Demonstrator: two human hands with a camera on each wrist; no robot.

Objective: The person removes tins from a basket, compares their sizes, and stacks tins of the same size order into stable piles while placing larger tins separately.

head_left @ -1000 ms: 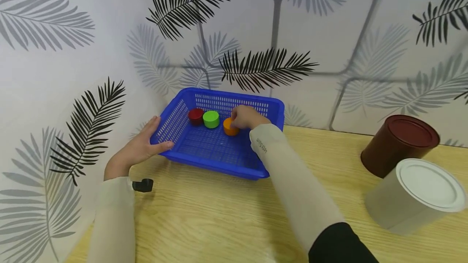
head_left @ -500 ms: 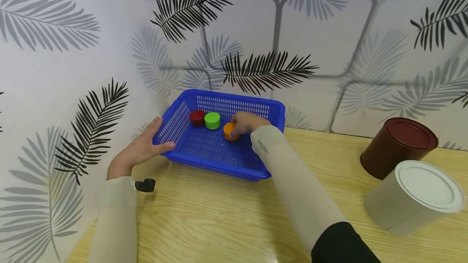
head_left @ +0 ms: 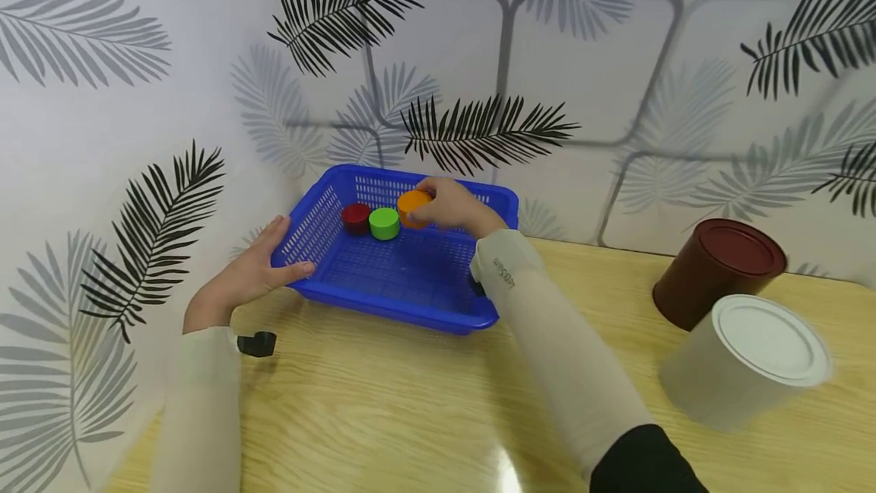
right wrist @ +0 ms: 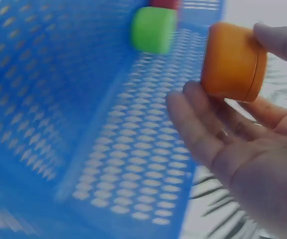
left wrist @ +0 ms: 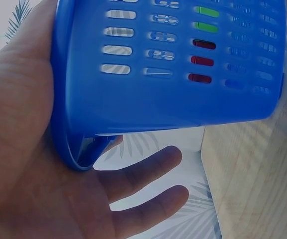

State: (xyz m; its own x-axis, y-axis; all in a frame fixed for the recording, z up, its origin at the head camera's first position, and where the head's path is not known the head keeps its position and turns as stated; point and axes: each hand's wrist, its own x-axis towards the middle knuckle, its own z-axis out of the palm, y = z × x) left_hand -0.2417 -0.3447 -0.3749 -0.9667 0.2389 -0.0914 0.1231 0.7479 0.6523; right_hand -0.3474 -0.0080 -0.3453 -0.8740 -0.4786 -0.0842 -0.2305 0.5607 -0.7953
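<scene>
The pale wall with grey and black leaf patterns (head_left: 103,112) rises behind the blue basket, and under the basket is a light wooden table (head_left: 383,402). The basket (head_left: 390,312) itself is wide and rectangular, with slotted sides. To the right of it, well apart, stands a white can (head_left: 746,364) with its lid, and just behind this, also to the right of the basket, is a dark brown can (head_left: 712,280). The left hand (head_left: 249,272) is at the left end of the basket: its fingers are straight and spread, the rim lies between thumb and fingers, and the thumb reaches over this rim. The right hand (head_left: 455,204) is over the far part of the basket, with fingers bent and only partly closed, and it pinches an orange cylinder (head_left: 411,205) between thumb and fingers. This cylinder is raised above the basket's floor. Inside the basket, toward the far left corner, a green cylinder (head_left: 385,225) and a red cylinder (head_left: 356,219) sit side by side, the red one nearer to the left wall; whether they touch, I cannot tell.
</scene>
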